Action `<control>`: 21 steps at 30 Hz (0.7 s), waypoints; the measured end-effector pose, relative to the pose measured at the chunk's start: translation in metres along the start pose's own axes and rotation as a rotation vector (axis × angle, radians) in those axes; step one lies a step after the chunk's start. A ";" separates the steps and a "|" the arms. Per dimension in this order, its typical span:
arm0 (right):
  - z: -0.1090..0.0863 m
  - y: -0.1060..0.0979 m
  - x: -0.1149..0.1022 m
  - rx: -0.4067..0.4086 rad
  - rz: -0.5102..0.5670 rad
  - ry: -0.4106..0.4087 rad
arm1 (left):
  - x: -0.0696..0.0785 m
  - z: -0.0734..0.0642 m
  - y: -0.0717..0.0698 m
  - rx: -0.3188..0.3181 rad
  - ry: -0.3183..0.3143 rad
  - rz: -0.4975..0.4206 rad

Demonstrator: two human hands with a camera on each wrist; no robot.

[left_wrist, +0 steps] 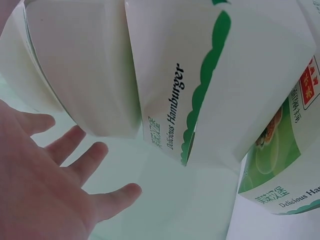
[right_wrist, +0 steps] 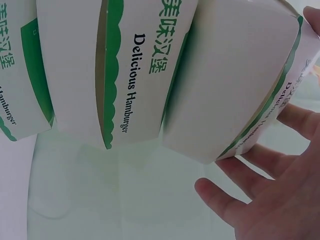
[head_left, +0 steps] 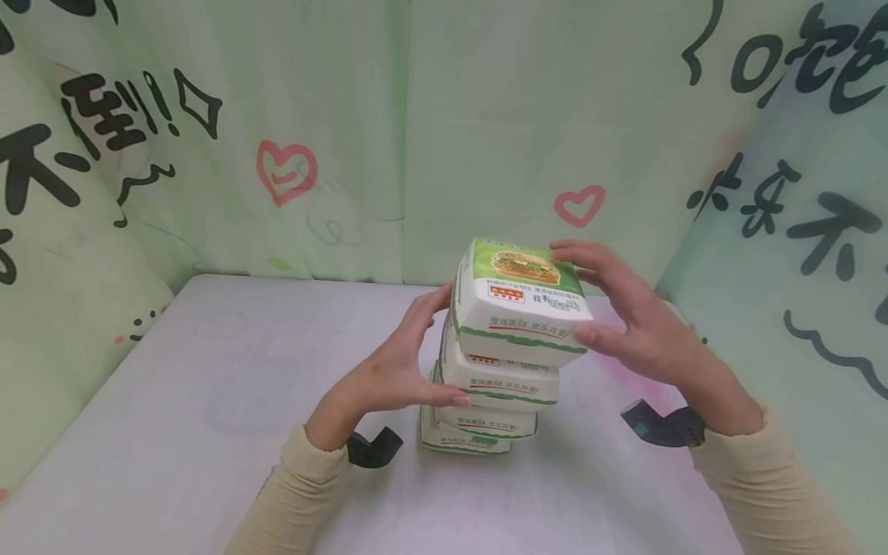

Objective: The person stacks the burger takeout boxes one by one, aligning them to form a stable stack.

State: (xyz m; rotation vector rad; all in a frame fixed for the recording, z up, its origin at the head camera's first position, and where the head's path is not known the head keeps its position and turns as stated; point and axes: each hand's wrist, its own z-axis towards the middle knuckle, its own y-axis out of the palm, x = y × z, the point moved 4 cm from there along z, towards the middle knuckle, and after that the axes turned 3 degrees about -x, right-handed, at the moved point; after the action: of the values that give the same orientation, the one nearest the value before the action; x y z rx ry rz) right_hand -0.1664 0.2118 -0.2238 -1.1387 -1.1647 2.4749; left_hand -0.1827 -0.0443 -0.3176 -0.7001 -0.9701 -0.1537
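Several white and green hamburger boxes stand in a leaning stack in the head view. The top hamburger box [head_left: 520, 308] shows a burger picture on its lid and sits askew on the second box [head_left: 499, 379]. My right hand [head_left: 638, 331] grips the top box at its right side, thumb at the front corner and fingers over the far edge. At the stack's left side is my left hand [head_left: 398, 366], its thumb against the second box. The left wrist view shows the left hand's fingers [left_wrist: 117, 200] spread and fairly straight beside the boxes.
A white-covered table [head_left: 277, 347] bears the stack. Pale green curtains [head_left: 472, 139] with hearts and black lettering enclose its back and sides. A dark strap [head_left: 375, 447] is on the left wrist, and another strap [head_left: 666, 424] on the right.
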 end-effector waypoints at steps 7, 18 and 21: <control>-0.002 0.000 -0.001 0.003 -0.001 0.016 | 0.001 0.001 -0.002 -0.003 0.016 0.005; -0.009 -0.002 0.006 -0.004 0.052 0.031 | 0.000 -0.004 -0.010 -0.012 -0.014 -0.012; -0.013 -0.003 0.009 0.010 0.137 0.058 | -0.001 -0.007 -0.014 -0.013 -0.032 -0.014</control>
State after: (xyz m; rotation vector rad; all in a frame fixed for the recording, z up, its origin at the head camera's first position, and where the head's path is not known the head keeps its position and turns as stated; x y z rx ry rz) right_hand -0.1634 0.2256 -0.2316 -1.3201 -1.0920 2.5247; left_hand -0.1838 -0.0596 -0.3144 -0.7094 -1.0059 -0.1612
